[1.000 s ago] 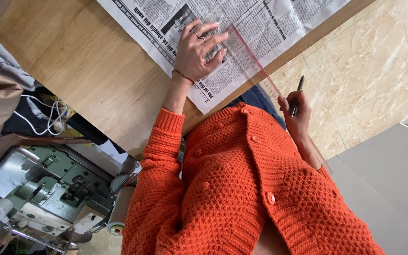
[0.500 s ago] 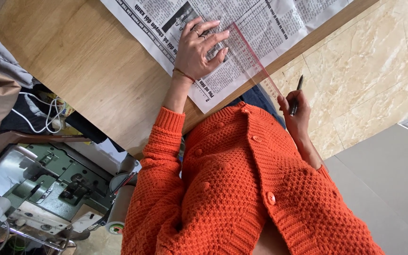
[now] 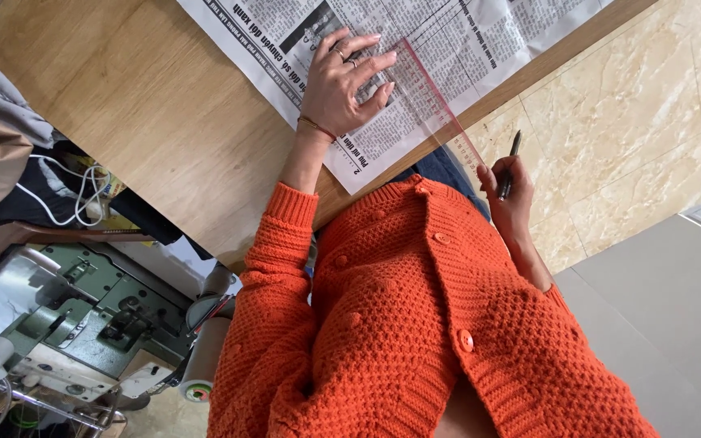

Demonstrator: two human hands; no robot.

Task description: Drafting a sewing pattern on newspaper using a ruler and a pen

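Clear ruler (image 3: 440, 101) flat on newspaper (image 3: 480, 49), lower end overhanging table (image 3: 148, 113) edge. My left hand (image 3: 346, 81) splayed, pinning ruler. Right hand (image 3: 509, 199) off table, fingers closed round pen (image 3: 509, 166). Several ruled lines already visible on paper; I judge marking part-done.

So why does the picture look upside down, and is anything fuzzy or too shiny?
Head view: the camera looks down the orange cardigan, so the wooden table sits on top. Light is soft and even; the clear ruler shows no strong glare. The newspaper print and pen look sharp.
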